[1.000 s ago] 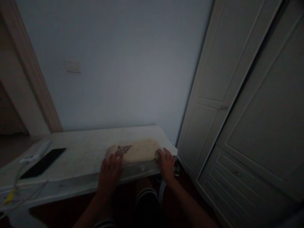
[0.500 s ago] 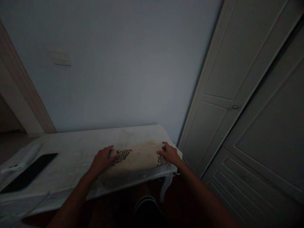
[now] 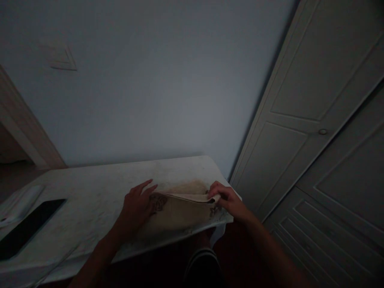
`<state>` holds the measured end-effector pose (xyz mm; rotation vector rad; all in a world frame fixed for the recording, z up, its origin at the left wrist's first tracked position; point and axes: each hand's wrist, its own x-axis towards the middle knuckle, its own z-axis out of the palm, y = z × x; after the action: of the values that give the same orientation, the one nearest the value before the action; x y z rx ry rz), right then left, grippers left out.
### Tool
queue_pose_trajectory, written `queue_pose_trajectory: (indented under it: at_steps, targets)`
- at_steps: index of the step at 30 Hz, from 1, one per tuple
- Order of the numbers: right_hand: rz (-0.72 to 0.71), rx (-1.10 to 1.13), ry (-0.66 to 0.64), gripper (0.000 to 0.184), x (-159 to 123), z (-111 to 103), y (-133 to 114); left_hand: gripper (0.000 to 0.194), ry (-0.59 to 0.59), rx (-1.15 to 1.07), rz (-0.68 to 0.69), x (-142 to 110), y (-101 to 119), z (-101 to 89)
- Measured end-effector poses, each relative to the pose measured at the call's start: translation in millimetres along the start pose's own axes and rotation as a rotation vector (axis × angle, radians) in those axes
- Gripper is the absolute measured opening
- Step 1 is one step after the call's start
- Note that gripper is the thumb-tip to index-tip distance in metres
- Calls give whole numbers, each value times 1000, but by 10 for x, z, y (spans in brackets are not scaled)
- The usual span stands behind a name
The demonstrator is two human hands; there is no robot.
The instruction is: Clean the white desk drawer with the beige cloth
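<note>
A folded beige cloth (image 3: pixel 180 212) with dark brown scroll patterns at its ends lies at the front edge of a white table (image 3: pixel 99 192). Pinched in my right hand (image 3: pixel 223 198) is the cloth's upper edge at the right end, raised a little so that a gap shows between layers. My left hand (image 3: pixel 138 204) rests on the left end, fingers stretched out and apart, with its thumb side partly hidden.
On the table's left lie a dark flat phone or tablet (image 3: pixel 30 226) and a white packet-like thing (image 3: pixel 24 202). Behind the table rises a bluish wall (image 3: pixel 168 88). A panelled wardrobe (image 3: pixel 288 152) stands close on the right, and my knee shows below the table edge.
My right hand has closed on the cloth's edge and lifted it, opening a gap between layers. My left hand has flattened over the left end. The camera view has shifted slightly.
</note>
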<state>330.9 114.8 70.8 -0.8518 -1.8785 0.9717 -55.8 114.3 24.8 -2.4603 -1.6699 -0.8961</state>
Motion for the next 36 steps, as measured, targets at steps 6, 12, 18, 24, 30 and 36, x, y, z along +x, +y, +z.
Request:
queue_pose_trajectory:
  at_steps: [6, 12, 18, 24, 30, 36]
  targets:
    - [-78, 160, -102, 17, -56, 78, -370, 40, -295, -168, 103, 248, 370, 137]
    - [91, 176, 210, 20, -93, 4, -228, 27, -303, -154, -119, 161, 33, -241]
    - [308, -311, 279, 19, 468, 129, 299, 42, -229, -61, -360, 213, -135, -334]
    - [404, -579, 174, 40, 665, 245, 583, 54, -270, 109, -292, 134, -372, -57]
    - [185, -832, 240, 53, 444, 448, 319, 57, -344, 73, -443, 25, -421, -110]
    - [-446, -765, -115, 75, 49, 1654, 8, 54, -250, -311, -557, 89, -274, -200]
